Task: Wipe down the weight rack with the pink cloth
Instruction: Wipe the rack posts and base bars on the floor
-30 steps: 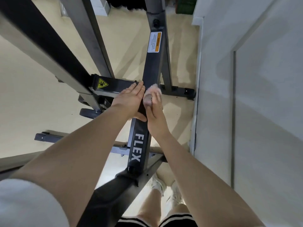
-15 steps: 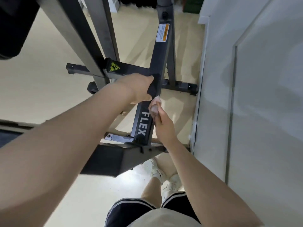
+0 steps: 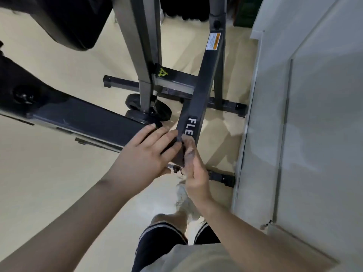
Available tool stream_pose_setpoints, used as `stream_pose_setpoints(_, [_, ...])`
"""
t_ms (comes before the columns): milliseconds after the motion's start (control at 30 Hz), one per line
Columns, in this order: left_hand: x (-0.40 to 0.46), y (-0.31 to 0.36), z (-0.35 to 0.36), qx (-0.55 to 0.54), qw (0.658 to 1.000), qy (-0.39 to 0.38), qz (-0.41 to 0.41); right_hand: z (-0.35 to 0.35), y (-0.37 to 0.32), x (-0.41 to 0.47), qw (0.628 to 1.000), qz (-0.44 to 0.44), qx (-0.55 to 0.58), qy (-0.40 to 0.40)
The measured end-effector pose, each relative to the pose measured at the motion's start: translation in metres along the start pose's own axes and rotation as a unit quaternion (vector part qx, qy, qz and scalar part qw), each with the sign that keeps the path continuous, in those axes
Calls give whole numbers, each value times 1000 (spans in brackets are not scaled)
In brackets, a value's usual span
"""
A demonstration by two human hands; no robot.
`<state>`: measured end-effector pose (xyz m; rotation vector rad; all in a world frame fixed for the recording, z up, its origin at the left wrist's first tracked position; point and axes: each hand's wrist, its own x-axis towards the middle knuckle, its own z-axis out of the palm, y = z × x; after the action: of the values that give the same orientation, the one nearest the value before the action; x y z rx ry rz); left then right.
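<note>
Pink cloth (image 3: 189,152) in right hand (image 3: 196,171), on rack (image 3: 198,103).

Slanted dark post (image 3: 198,107) of the rack runs up the middle; both hands at its lower end. Grey wall (image 3: 314,134) close on the right, narrow strip of floor (image 3: 224,130) between. Left of the post: crossbar (image 3: 174,83), grey upright (image 3: 141,46), two wheels (image 3: 149,112), long dark beam (image 3: 82,122). Black pad (image 3: 68,20) overhangs upper left. Open floor lower left.
</note>
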<state>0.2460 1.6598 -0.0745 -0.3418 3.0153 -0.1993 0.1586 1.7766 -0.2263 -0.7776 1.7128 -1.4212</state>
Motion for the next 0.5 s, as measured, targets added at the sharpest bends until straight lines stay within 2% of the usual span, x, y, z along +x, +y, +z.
stream_pose_setpoints(133, [0, -5, 5, -8, 999, 42, 16, 17, -25, -9, 998, -20, 49, 16])
stream_pose_setpoints(233, [-2, -6, 9, -7, 997, 73, 28, 26, -26, -24, 996, -77, 0, 45])
stream_pose_setpoints(267, [-3, -8, 12, 1, 996, 79, 37, 29, -23, -26, 995, -68, -27, 66])
stream_pose_setpoints(367, [-3, -10, 19, 34, 995, 76, 52, 37, -3, -26, 990, 43, -81, 106])
stream_pose_setpoints(433, [-5, -12, 24, 63, 993, 70, 65, 44, 12, -28, 974, 96, -149, 143])
stream_pose_setpoints(500, [-6, -13, 25, 76, 990, 89, 78, 45, 20, -28, 953, 151, -220, 143])
